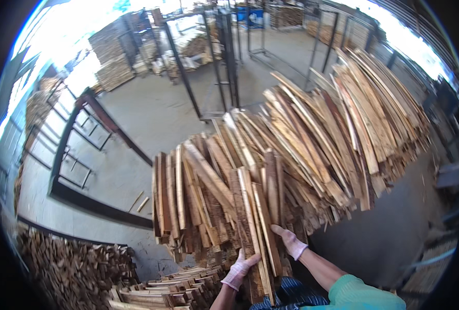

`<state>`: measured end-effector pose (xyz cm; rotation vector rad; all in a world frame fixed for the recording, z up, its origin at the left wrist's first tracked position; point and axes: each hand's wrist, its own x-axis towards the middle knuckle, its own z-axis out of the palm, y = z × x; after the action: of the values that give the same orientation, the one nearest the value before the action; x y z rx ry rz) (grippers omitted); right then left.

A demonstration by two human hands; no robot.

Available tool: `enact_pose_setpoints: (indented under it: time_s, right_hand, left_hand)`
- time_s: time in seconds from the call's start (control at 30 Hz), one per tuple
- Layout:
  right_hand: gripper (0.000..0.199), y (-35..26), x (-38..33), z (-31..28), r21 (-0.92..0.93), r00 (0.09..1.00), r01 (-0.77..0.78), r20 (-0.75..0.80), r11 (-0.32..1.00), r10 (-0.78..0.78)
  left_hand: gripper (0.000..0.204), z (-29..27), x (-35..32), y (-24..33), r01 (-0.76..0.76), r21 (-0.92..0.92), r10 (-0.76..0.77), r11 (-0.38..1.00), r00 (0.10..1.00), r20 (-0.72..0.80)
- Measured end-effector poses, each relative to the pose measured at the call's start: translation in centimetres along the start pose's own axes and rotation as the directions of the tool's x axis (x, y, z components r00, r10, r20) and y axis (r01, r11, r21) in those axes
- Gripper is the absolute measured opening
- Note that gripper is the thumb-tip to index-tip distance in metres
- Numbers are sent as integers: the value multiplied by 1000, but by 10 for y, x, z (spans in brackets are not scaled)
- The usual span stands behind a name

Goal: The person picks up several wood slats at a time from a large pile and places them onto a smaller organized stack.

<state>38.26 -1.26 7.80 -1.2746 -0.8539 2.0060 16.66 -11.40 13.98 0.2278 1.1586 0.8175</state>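
Between my hands is a small bundle of long, rough wooden strips (pixel 255 227), pointing away from me over the near edge of a large wood pile. My left hand (pixel 241 269), in a pale knitted glove, grips the bundle's left side near its close end. On the right side, a little farther up, my gloved right hand (pixel 290 241) presses against the strips, its fingers partly hidden behind them. The pile of wooden strips (pixel 312 144) spreads from the middle to the far right, its pieces lying side by side in uneven layers.
A dark metal frame (pixel 98 206) stands left of the pile, with two loose sticks (pixel 143 204) on the floor beside it. More stacked wood (pixel 74 263) lies at the lower left, and another strip stack (pixel 172 292) sits near my left arm. Upright metal racks (pixel 224 62) stand beyond.
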Motion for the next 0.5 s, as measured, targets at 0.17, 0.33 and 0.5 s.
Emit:
enact_pose_setpoints:
  time_s: [0.17,0.33,0.5]
  right_hand:
    - [64,-43,-79,85,52,995,-80,-50,995,83]
    - [68,8,-82,110,-99,961,160,242,982,-132]
    - [68,13,-140,225,-158,890,129,453,979,-44]
  left_hand:
    - [112,-31,-49,-20,-154,196,139,968,986,89]
    - [106,-49,-148,-18,-270,230,287,935,957,-45]
    - [105,-75,-273,-69,-496,133,512,858,805,-299]
